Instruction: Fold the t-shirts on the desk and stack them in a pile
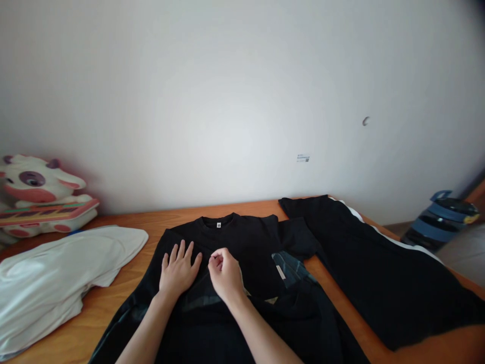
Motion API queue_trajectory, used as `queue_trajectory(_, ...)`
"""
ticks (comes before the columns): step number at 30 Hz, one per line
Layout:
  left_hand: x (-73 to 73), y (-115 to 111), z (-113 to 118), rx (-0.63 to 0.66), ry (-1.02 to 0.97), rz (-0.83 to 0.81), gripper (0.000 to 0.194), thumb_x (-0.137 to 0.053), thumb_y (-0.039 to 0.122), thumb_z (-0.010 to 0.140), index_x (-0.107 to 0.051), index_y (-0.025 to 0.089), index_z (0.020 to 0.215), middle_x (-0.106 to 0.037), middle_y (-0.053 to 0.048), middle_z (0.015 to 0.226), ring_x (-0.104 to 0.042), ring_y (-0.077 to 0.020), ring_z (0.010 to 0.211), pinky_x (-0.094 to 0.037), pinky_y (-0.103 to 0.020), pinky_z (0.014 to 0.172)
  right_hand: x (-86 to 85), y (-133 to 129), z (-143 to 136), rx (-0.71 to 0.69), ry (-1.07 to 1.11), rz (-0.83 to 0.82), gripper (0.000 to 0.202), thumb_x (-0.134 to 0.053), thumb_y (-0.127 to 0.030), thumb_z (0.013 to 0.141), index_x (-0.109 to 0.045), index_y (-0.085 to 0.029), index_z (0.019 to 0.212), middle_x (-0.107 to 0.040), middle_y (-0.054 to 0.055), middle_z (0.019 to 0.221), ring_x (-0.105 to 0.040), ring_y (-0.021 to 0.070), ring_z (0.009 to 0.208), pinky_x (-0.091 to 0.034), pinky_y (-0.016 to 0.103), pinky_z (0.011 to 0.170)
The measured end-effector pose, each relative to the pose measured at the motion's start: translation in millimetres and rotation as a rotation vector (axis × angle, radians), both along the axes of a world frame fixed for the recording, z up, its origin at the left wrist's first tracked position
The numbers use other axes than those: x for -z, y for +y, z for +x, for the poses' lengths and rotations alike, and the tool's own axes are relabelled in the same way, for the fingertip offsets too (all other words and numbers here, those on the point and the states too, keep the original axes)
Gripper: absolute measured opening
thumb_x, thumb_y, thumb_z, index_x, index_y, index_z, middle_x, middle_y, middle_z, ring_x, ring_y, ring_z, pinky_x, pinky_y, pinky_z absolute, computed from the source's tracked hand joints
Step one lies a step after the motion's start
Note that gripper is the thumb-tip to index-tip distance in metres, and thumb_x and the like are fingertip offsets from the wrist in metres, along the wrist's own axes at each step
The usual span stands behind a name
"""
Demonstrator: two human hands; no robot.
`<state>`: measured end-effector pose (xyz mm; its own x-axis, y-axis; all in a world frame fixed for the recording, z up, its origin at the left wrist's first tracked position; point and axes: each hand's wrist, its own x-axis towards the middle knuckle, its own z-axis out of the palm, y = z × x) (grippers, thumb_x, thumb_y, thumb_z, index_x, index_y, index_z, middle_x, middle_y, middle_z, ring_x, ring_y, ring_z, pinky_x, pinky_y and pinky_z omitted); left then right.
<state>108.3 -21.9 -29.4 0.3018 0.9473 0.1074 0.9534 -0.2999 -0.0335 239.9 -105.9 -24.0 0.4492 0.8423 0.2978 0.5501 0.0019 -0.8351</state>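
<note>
A black T-shirt [246, 235] lies spread on the wooden table, its collar toward the wall and a small white label inside the neck. My left hand [178, 270] rests flat on its left chest area, fingers spread. Beside it, my right hand [225, 273] is closed in a pinch over the middle of the shirt, apparently on its dark cloth; the fingertips are partly hidden. Right of that hand, a dark blue-green patterned patch of cloth [291, 268] with a white tag shows on the shirt. The shirt's lower part is bunched in dark folds under my forearms.
A white garment [64, 273] lies on the wooden table [127, 278] at left, before a cow-shaped toy keyboard [47, 197]. Black trousers [371, 263] with a white side stripe lie at right. Beyond them stands a blue and black bottle-like container [439, 220]. A wall [227, 111] borders the back.
</note>
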Motion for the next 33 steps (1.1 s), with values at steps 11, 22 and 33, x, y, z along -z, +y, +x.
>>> queue_trajectory(11, 1.2, -2, 2, 0.003, -0.058, 0.028, 0.061, -0.037, 0.046, 0.101, -0.047, 0.018, 0.155, -0.039, -0.015, 0.163, -0.032, -0.0359, 0.153, -0.025, -0.058, 0.122, -20.1, -51, 259, 0.706, -0.093, -0.277, 0.050, -0.072, -0.046, 0.074, -0.068, -0.016, 0.114, -0.057, 0.029, 0.134, -0.048, 0.0478, 0.133, -0.040, 0.069, 0.100)
queue_trajectory(22, -0.1, -3, 0, -0.012, -0.141, -0.006, 0.062, -0.040, 0.048, 0.101, -0.048, 0.018, 0.154, -0.038, -0.015, 0.164, -0.031, -0.0349, 0.153, -0.023, -0.057, 0.123, -3.1, -60, 300, 0.717, -0.046, -0.238, 0.023, -0.062, -0.037, 0.070, -0.066, -0.022, 0.087, -0.075, 0.015, 0.088, -0.072, 0.0332, 0.089, -0.055, 0.044, 0.083)
queue_trajectory(33, -0.6, -2, -1, -0.005, -0.149, -0.006, 0.061, -0.041, 0.049, 0.101, -0.050, 0.019, 0.153, -0.039, -0.014, 0.164, -0.032, -0.0349, 0.153, -0.024, -0.057, 0.123, -51.5, -71, 158, -0.208, -0.303, -0.120, 0.054, -0.068, -0.043, 0.083, -0.059, -0.029, 0.134, -0.063, 0.009, 0.142, -0.060, 0.0266, 0.130, -0.049, 0.043, 0.106)
